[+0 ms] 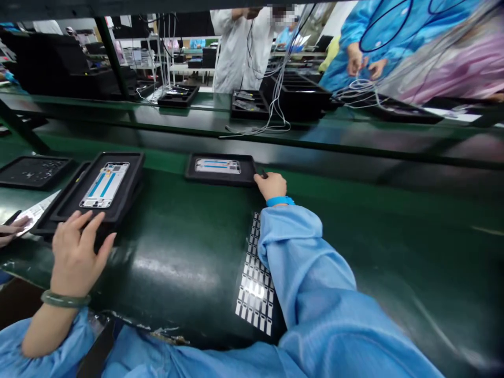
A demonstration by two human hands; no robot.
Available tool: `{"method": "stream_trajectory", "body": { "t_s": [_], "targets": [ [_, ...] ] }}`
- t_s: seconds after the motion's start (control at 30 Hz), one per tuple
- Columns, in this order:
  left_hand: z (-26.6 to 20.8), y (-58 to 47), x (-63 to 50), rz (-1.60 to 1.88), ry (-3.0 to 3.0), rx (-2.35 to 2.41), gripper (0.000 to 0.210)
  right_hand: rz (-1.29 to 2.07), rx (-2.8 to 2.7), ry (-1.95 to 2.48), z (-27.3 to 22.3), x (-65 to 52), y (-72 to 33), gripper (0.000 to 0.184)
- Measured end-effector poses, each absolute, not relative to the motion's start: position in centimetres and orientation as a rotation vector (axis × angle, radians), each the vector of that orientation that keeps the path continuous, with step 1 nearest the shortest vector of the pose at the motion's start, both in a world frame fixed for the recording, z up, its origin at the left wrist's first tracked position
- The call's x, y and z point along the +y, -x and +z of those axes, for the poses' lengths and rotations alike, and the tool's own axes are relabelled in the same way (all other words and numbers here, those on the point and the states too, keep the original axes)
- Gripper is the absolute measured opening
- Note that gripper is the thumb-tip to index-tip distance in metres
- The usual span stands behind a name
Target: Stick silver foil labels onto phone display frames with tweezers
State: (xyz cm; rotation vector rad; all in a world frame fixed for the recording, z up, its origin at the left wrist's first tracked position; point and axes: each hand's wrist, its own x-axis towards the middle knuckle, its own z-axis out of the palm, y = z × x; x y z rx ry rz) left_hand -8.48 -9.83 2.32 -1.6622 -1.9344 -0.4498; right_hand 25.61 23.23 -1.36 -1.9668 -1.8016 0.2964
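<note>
My left hand point(76, 252) is open, fingers spread, at the near edge of a stacked black tray point(136, 176). In that tray lies a white phone frame point(105, 185) with two blue strips. My right hand point(272, 186) is closed at the right end of another black tray point(220, 179), which holds a similar phone frame point(218, 166) lying sideways. A thin dark tool point(263, 172) pokes out past its fingers; most of it is hidden. Under my right forearm, partly covered, lies a clear sheet of small white-and-black stickers point(252, 286).
A shallow black tray point(35, 172) with small bits sits at far left. Another person's hand point(13, 231) holds a dark tool beside a shiny sheet point(39, 210). Behind the bench, a raised shelf carries black trays point(250, 105) and hanging white cables point(277, 94). Workers stand beyond.
</note>
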Motion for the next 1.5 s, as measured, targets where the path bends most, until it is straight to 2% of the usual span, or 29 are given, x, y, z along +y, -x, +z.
{"method": "stream_trajectory", "body": {
  "t_s": [0.1,0.23,0.4,0.5,0.7,0.8,0.87,1.07,1.2,1.37,1.5],
  "targets": [
    [2.3,11.4,-10.2,-0.244,1.642,-1.958,0.045,0.305,-1.733,1.97,-1.6,24.0,-26.0,0.037],
    [2.6,13.3,-9.6,-0.198,1.668,-1.977,0.031,0.256,-1.714,1.84,-1.1,22.7,-26.3,0.039],
    [4.0,13.5,-8.2,-0.14,1.828,-1.956,0.017,0.263,-1.711,1.586,0.8,18.7,-27.7,0.03],
    [4.5,12.2,-7.4,-0.1,1.961,-1.896,0.015,0.428,-1.64,1.472,0.9,16.1,-29.2,0.032],
    [4.3,6.2,-6.9,-0.106,2.292,-1.648,0.009,0.832,-1.452,1.43,-1.8,11.7,-31.1,0.051],
    [3.8,3.0,-7.0,-0.063,2.386,-1.544,0.01,1.136,-1.197,1.275,-2.6,10.4,-30.9,0.047],
    [3.3,1.1,-7.1,-0.041,2.459,-1.499,0.01,1.201,-1.085,1.213,-2.8,10.1,-30.7,0.043],
    [1.6,-3.8,-8.1,0.025,2.725,-1.429,0.015,1.107,-1.02,1.273,-2.8,10.3,-31.1,0.041],
    [1.9,-6.2,-9.4,0.025,2.976,-1.368,0.007,1.015,-1.047,1.352,-3.0,10.4,-31.2,0.04],
    [4.4,-8.0,-6.2,-0.137,3.083,-1.252,0.027,0.947,-1.09,1.444,-3.3,10.6,-31.1,0.038],
    [3.5,-9.8,0.1,-0.199,3.099,-1.029,0.043,0.942,-1.123,1.474,-3.3,10.7,-30.7,0.036]
  ]
}}
